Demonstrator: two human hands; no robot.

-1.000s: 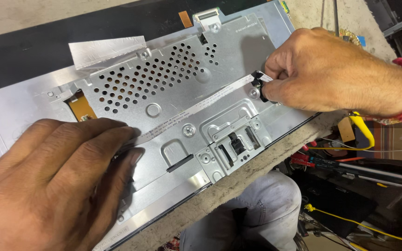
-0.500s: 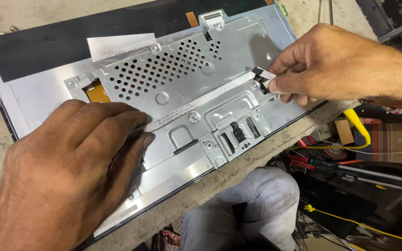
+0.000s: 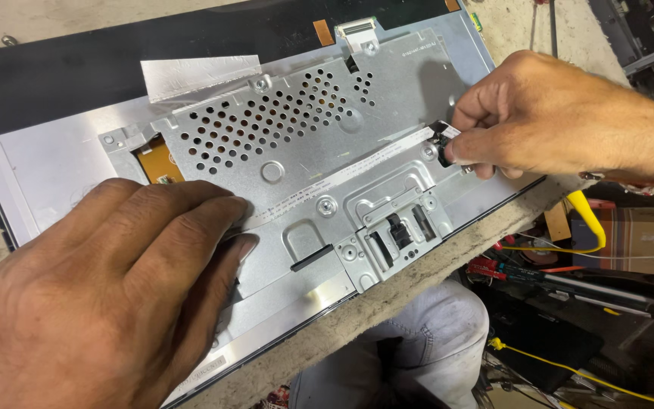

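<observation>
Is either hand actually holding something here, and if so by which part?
The right hand pinches the end of the flat white ribbon cable, at its small dark connector. The left hand grips nothing; it presses flat on the metal back panel.

A flat ribbon cable (image 3: 357, 165) lies across the perforated metal shield (image 3: 297, 129), between both hands.

The light is bright, even and diffuse, with soft sheen rather than hard glare on the metal panel (image 3: 319, 151); the left hand (image 3: 107, 303) casts only a faint shadow under its fingers. Focus is sharp at the centre; the clutter at lower right sits in deep shade.
</observation>
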